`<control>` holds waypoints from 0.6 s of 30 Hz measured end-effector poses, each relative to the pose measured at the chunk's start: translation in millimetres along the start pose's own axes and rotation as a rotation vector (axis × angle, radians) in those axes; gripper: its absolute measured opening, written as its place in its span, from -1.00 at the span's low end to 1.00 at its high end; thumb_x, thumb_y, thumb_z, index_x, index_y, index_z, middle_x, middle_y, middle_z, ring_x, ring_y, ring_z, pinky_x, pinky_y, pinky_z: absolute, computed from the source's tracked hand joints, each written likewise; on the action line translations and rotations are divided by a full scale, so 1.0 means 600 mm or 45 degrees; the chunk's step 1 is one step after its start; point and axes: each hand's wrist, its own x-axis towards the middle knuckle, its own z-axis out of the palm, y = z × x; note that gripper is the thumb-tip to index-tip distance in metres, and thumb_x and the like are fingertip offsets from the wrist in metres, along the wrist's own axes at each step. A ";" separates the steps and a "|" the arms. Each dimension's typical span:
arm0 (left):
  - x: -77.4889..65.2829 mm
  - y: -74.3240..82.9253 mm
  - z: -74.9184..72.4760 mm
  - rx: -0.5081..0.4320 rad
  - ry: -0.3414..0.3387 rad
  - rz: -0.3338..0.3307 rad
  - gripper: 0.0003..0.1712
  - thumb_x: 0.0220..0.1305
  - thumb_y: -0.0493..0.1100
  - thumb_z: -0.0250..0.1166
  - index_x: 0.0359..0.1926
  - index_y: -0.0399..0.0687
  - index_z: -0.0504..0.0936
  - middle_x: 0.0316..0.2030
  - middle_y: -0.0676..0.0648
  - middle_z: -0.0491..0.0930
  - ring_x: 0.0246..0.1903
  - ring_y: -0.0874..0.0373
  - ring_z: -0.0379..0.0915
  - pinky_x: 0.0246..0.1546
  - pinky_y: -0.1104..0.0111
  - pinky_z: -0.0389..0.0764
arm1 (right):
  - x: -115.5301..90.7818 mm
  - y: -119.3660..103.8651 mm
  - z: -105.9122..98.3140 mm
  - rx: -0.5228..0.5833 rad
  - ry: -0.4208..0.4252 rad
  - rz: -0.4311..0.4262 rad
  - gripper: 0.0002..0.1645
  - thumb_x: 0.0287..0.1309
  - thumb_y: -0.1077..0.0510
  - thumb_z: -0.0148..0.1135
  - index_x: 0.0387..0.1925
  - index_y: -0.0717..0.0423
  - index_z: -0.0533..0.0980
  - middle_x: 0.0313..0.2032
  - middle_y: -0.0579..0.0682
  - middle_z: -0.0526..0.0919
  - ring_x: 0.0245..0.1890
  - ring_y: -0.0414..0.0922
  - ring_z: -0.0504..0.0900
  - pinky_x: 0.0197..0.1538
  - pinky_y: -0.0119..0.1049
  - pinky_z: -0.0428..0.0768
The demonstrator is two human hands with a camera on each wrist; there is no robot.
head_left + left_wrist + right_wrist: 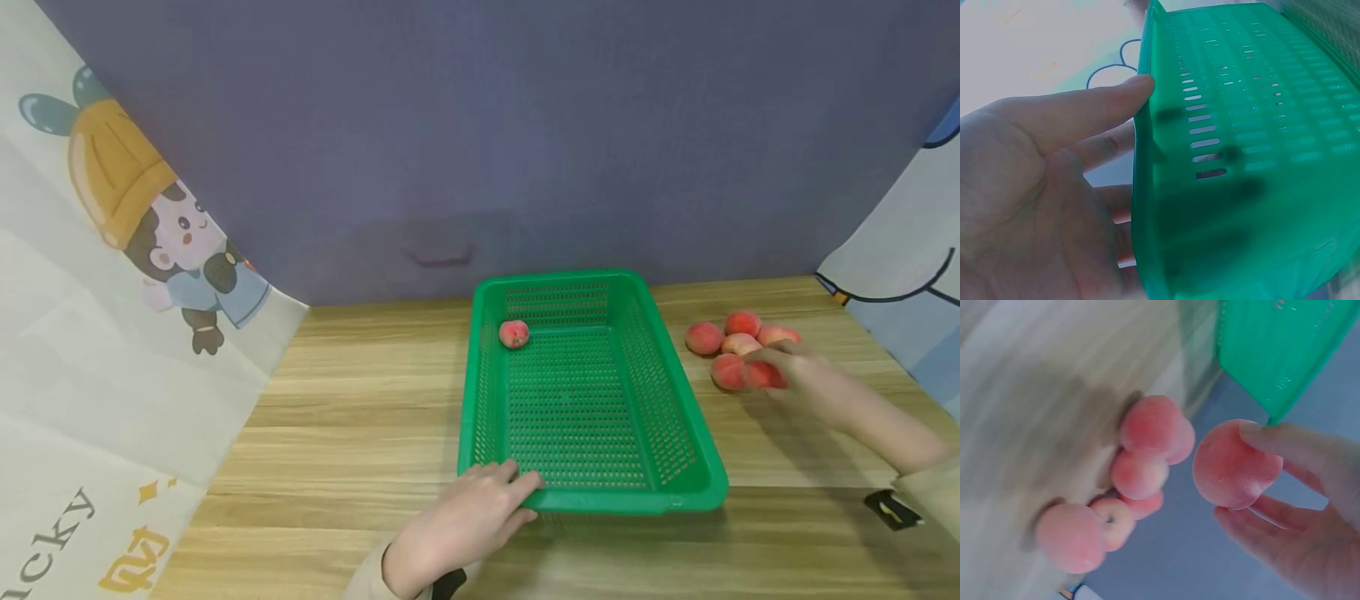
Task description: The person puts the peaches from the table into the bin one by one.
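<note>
A green perforated plastic basket (686, 500) stands on the wooden table with one peach (513, 334) inside, near its far left corner. My left hand (480, 508) grips the basket's near rim toward the left; in the left wrist view the thumb (1110, 100) lies on one side of the rim and the fingers on the other. To the right of the basket, my right hand (817, 387) holds a peach (1229, 465) between thumb and fingers. Several more peaches (703, 338) lie clustered by that hand, and the held one appears apart from them in the right wrist view.
A dark blue-grey panel (450, 150) rises behind the table (360, 417). Printed white cloths hang at the left (75, 358) and right (892, 250). A dark strap piece (894, 509) shows at the right sleeve.
</note>
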 end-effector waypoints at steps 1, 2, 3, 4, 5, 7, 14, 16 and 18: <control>0.000 0.000 0.000 -0.002 -0.002 -0.002 -0.71 0.16 -0.03 0.17 -0.09 0.02 0.46 -0.44 0.10 0.43 -0.49 0.33 0.35 -0.42 0.54 0.37 | 0.003 0.002 -0.001 -0.081 0.060 -0.070 -0.35 0.26 -0.19 -0.46 -0.08 0.20 0.38 -0.23 0.29 0.50 -0.34 0.10 0.52 -0.30 -0.09 0.49; 0.000 0.000 0.000 -0.003 -0.003 -0.003 -0.71 0.16 -0.03 0.17 -0.09 0.02 0.46 -0.44 0.10 0.43 -0.49 0.33 0.35 -0.42 0.54 0.37 | 0.008 0.001 -0.002 0.050 0.120 -0.049 -0.35 0.18 -0.26 -0.35 -0.09 0.16 0.40 -0.26 0.30 0.51 -0.39 0.13 0.52 -0.40 -0.07 0.49; 0.000 0.001 0.000 -0.004 -0.003 -0.004 -0.71 0.17 -0.03 0.17 -0.09 0.02 0.46 -0.44 0.10 0.43 -0.48 0.33 0.35 -0.42 0.54 0.37 | 0.014 0.000 -0.004 0.165 0.175 -0.028 -0.33 0.08 -0.32 -0.27 -0.16 0.11 0.45 -0.30 0.30 0.51 -0.44 0.14 0.52 -0.49 -0.07 0.48; 0.000 0.001 0.000 -0.002 -0.004 -0.005 -0.71 0.17 -0.03 0.17 -0.09 0.02 0.46 -0.44 0.11 0.43 -0.48 0.32 0.35 -0.42 0.54 0.37 | 0.019 -0.001 -0.006 0.187 0.197 -0.032 -0.33 0.06 -0.33 -0.25 -0.23 0.11 0.48 -0.33 0.30 0.52 -0.41 0.19 0.50 -0.49 -0.03 0.47; 0.000 0.001 0.000 -0.001 -0.004 -0.007 -0.71 0.17 -0.03 0.16 -0.09 0.03 0.46 -0.44 0.11 0.43 -0.48 0.32 0.36 -0.41 0.53 0.37 | 0.025 0.000 -0.007 0.185 0.215 -0.043 -0.22 0.04 -0.38 -0.44 -0.27 0.10 0.49 -0.35 0.29 0.51 -0.39 0.20 0.50 -0.50 -0.03 0.47; 0.000 0.001 0.000 0.001 -0.005 -0.007 -0.71 0.17 -0.03 0.16 -0.09 0.03 0.46 -0.44 0.11 0.43 -0.48 0.32 0.35 -0.41 0.54 0.37 | 0.035 -0.001 -0.011 0.177 0.226 -0.048 -0.10 0.04 -0.39 -0.47 -0.36 0.30 0.49 -0.38 0.33 0.50 -0.40 0.23 0.49 -0.49 -0.01 0.47; 0.001 0.001 0.002 0.004 0.000 -0.006 -0.72 0.16 -0.04 0.17 -0.10 0.02 0.46 -0.44 0.10 0.43 -0.47 0.32 0.36 -0.42 0.54 0.36 | 0.065 -0.011 -0.039 0.190 0.083 0.061 -0.42 -0.42 0.20 0.47 -0.29 0.46 0.47 -0.32 0.40 0.48 -0.34 0.28 0.48 -0.38 0.06 0.46; 0.001 0.001 0.002 0.007 0.002 -0.004 -0.72 0.16 -0.04 0.17 -0.11 0.02 0.46 -0.44 0.10 0.43 -0.47 0.31 0.37 -0.42 0.54 0.36 | 0.078 -0.017 -0.046 0.188 0.041 0.096 -0.38 -0.57 0.39 0.47 -0.26 0.44 0.46 -0.30 0.38 0.48 -0.32 0.27 0.47 -0.35 0.07 0.45; 0.001 0.001 0.002 0.008 0.002 -0.001 -0.72 0.16 -0.04 0.17 -0.11 0.02 0.46 -0.43 0.10 0.44 -0.47 0.31 0.37 -0.42 0.55 0.36 | 0.091 -0.024 -0.053 0.183 0.007 0.117 -0.41 -0.53 0.42 0.44 -0.25 0.42 0.47 -0.30 0.36 0.49 -0.32 0.25 0.48 -0.35 0.06 0.45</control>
